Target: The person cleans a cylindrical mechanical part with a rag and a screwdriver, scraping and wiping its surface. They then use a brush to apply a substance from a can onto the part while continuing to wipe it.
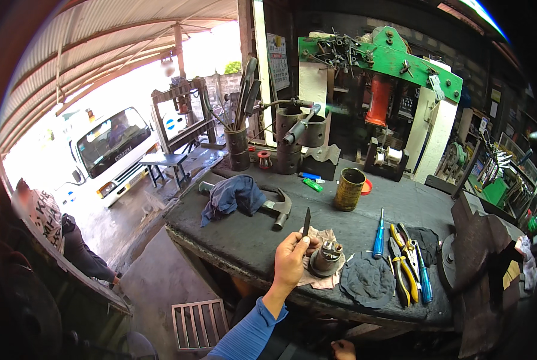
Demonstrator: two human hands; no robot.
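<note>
My left hand point(289, 262), in a blue sleeve, pinches a dark flat metal blade point(307, 222) that stands upright above the fingers. Just right of it sits a round metal part point(326, 264) with small prongs on top, resting on a pinkish cloth point(314, 279). Only a little of my right hand point(343, 350) shows at the lower edge, below the bench; its fingers are mostly hidden. A claw hammer point(279, 209) lies beyond my left hand, beside a crumpled blue-grey rag point(232, 198).
On the dark workbench point(244, 240) are a rusty can point(349, 191), a blue screwdriver point(379, 234), yellow-handled pliers point(407, 279) and a black cloth point(367, 281). Behind stands a green press frame point(394, 60). At right is a dark vise-like block point(481, 252). A person point(70, 234) and a truck point(112, 150) are left.
</note>
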